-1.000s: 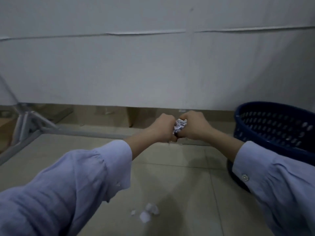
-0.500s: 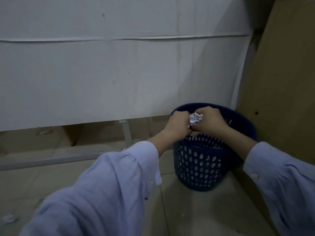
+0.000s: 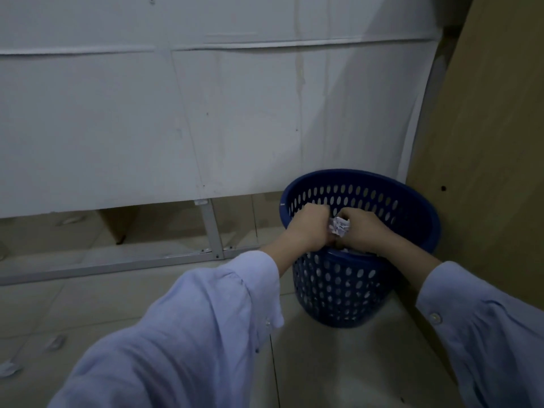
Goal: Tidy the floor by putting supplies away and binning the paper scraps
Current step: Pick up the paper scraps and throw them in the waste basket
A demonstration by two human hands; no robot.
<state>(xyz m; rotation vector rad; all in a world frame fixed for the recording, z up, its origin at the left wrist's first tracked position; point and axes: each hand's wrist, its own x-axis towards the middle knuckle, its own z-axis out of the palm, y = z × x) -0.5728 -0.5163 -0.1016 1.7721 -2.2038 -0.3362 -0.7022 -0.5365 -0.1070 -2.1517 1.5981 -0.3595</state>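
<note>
A crumpled wad of white paper scraps (image 3: 339,226) is squeezed between my two fists. My left hand (image 3: 309,231) grips it from the left and my right hand (image 3: 362,232) grips it from the right. Both hands hover over the open mouth of a dark blue perforated waste basket (image 3: 412,207) that stands on the tiled floor. White paper shows through the basket's holes low down. Two small paper scraps (image 3: 56,342) lie on the floor at the far left, one of them at the frame's edge.
A white panel wall (image 3: 147,128) on a grey metal frame (image 3: 123,265) runs behind the basket. A tall brown board (image 3: 485,142) stands close on the basket's right. Tiled floor (image 3: 338,363) lies in front.
My view and both hands swung right from open floor to the basket. The hands, still holding the paper wad, now sit lower over the basket's mouth.
</note>
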